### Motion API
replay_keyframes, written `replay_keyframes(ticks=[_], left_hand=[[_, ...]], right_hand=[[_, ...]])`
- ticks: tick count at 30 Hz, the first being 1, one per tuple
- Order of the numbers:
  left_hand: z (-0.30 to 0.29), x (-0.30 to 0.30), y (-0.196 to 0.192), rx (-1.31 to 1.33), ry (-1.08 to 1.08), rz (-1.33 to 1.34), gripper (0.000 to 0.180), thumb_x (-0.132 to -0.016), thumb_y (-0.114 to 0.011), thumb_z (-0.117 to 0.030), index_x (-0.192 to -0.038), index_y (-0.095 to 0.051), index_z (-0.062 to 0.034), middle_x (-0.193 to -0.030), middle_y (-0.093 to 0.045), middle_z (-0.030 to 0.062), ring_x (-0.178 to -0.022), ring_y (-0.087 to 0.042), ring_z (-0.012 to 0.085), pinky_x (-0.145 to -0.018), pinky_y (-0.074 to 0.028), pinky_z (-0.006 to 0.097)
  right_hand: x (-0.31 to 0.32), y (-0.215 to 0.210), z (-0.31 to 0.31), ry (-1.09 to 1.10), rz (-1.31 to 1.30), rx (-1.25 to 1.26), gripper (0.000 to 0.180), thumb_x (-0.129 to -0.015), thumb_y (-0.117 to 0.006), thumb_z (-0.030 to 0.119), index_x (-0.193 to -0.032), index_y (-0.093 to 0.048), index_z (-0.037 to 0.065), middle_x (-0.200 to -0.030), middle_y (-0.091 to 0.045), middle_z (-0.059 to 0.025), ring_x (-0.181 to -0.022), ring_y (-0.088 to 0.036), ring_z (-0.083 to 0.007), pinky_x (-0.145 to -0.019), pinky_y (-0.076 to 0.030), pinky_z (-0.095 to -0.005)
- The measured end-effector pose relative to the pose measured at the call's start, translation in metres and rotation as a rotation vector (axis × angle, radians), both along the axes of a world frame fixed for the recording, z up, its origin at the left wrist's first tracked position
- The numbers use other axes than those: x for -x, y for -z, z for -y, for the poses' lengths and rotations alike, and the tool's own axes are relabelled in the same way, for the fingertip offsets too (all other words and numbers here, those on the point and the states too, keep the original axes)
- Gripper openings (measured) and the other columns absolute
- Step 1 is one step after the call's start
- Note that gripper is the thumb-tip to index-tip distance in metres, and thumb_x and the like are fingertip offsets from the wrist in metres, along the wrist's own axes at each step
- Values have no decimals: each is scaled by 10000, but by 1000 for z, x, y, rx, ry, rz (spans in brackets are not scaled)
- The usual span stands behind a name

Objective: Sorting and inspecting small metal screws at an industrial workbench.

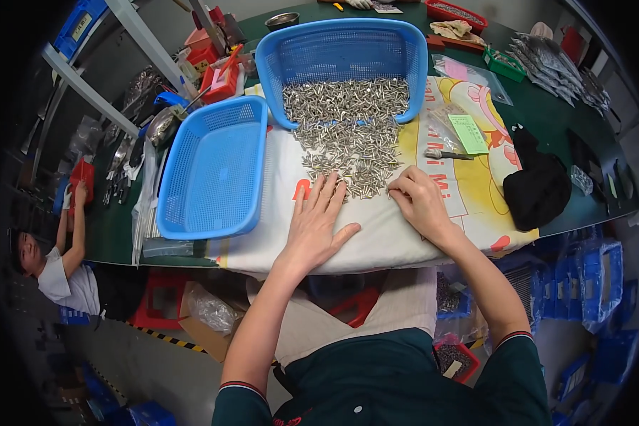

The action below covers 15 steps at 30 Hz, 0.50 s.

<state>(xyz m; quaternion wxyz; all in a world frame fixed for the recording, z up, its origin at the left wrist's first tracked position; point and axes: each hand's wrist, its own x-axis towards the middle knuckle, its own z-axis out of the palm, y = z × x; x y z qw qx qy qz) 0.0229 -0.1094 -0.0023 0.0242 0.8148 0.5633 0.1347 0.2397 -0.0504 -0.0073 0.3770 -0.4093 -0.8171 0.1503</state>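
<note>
A heap of small, shiny metal pins or rivets [355, 153] spills toward me out of a blue plastic basket [341, 53] lying tipped on its side. My left hand [317, 224] rests flat on the printed cloth [383, 238], fingers spread, its fingertips at the heap's near left edge. At the near right edge of the heap is my right hand [420, 202], with thumb and fingers pinched together. Whatever sits between those fingertips is too small to make out.
Left of the heap stands a second blue basket [213, 170]. On the right lie a green paper slip [468, 133], a dark-handled tool [449, 154] and black cloth [536, 188]. A metal bowl [282, 20] stands behind. Another person [67, 273] works at far left.
</note>
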Motion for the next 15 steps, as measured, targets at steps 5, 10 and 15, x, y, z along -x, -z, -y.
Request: replay_keyframes(ticks=[5,10,15], left_hand=[[-8,-12,-4,-2,37,102,751,-820,-513,-521,-1390,-290,-86,-1458,-218,132,-1360,-160,289,-1087,-125,488],[-30,-24,-8,-27,139,36,766,-809,-518,-525,-1390,-289,-81,-1454,-237,119,-1357,-172,281,-1086,-123,495],[-18,-12,-10,93,127,10,777,-813,-510,-529,-1407,-254,-98,-1469,-200,104,-1365,-155,269,-1102,-67,483]], right_hand=[[9,-3,8,-40,-91,5,104,-713,-636,3,-814,-613,16,-784,-528,-104,-770,-542,-279,-664,-436,-374],[10,-5,2,66,25,30,147,-699,-643,-14,-841,-614,8,-773,-533,-101,-751,-541,-277,-649,-434,-365],[5,-4,3,-25,-48,1,122,-699,-645,-12,-818,-626,9,-742,-542,-92,-696,-542,-238,-596,-436,-325]])
